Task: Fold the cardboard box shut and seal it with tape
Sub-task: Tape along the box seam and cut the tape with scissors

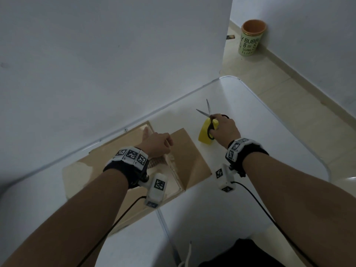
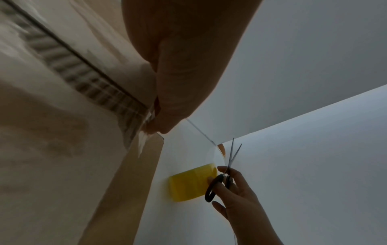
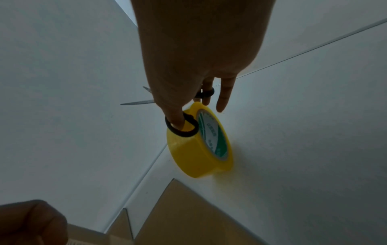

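Note:
The cardboard box [image 1: 188, 160] lies on the white table [image 1: 269, 151] with its top flaps folded down and clear tape along the seam [image 2: 87, 77]. My left hand [image 1: 156, 145] rests on the box top; its thumb and fingertips [image 2: 159, 122] pinch the crinkled tape end at the seam's far edge. To the right of the box, my right hand [image 1: 225, 130] grips black-handled scissors [image 1: 209, 114] with the blades apart, thumb through one loop [image 3: 181, 126]. A yellow tape roll [image 1: 206, 134] stands on edge on the table just below that hand.
A white wall runs close behind the table's far edge. A green bin with an orange rim [image 1: 251, 38] stands on the tiled floor at the back right. Black cables trail from both wrist cameras. The table's rounded edge [image 1: 325, 170] is near on the right.

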Available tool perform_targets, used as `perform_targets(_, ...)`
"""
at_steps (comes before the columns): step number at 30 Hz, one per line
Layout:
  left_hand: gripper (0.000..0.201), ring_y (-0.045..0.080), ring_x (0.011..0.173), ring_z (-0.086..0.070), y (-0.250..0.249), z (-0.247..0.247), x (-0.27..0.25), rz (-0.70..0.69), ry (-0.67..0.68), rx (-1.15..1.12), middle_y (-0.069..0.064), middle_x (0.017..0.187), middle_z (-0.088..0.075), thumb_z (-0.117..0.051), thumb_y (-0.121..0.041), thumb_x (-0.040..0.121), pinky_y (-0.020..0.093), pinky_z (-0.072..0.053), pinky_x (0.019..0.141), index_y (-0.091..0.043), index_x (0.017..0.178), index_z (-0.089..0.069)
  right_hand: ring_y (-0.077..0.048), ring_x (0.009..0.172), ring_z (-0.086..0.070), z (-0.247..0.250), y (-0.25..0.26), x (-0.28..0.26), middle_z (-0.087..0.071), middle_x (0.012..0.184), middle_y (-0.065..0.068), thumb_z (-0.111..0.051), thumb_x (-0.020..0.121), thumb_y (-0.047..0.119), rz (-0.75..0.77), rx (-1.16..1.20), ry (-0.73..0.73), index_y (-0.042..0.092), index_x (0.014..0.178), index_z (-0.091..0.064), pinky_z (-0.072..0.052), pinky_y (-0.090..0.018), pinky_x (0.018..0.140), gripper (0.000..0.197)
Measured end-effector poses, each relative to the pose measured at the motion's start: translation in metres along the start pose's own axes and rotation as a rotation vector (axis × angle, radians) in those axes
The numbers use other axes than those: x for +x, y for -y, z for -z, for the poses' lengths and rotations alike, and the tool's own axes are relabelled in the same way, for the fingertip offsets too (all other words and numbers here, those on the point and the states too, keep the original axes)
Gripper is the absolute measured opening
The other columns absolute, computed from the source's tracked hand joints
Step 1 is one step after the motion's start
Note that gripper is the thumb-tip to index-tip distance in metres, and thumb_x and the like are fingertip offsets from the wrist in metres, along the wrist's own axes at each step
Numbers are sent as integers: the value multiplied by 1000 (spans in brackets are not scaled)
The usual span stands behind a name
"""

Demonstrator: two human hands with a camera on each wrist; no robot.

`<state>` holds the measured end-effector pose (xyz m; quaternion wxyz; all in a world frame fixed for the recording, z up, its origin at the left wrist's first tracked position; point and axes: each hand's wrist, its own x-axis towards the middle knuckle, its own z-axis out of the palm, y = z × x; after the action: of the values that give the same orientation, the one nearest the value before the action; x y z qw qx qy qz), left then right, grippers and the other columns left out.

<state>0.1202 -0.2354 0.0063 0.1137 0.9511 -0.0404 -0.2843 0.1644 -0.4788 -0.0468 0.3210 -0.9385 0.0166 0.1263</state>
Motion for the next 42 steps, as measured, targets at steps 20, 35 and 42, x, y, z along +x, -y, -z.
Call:
perform_targets(20,16,7,94,-54,0,-3,0,7,-35,-3,-16,87,-62,-60,-23,85,51,5,116,-31,99,-59,-35,95,-62,19,-22,-47,-66,105,-15,-52,92,24,-281,326,-314,14,122,-51,-50,-39,80,31)
perform_targets(35,19,7,96,-56,-1,-5,-4,-11,-76,-17,-18,84,-61,-59,-20,86,47,3,116,-30,102,-61,-29,111,-53,4,-25,-63,-51,124,-17,-49,93,40,-490,-364,472,5,109,-59,-46,-36,92,39)
perform_targets(42,20,8,99,-56,0,-6,-4,-12,-80,-28,-16,87,-62,-58,-20,87,49,7,117,-31,103,-60,-19,61,-55,5,23,-71,-59,68,-12,-40,92,-1,-433,633,667,2,64,-55,-44,-23,55,32)
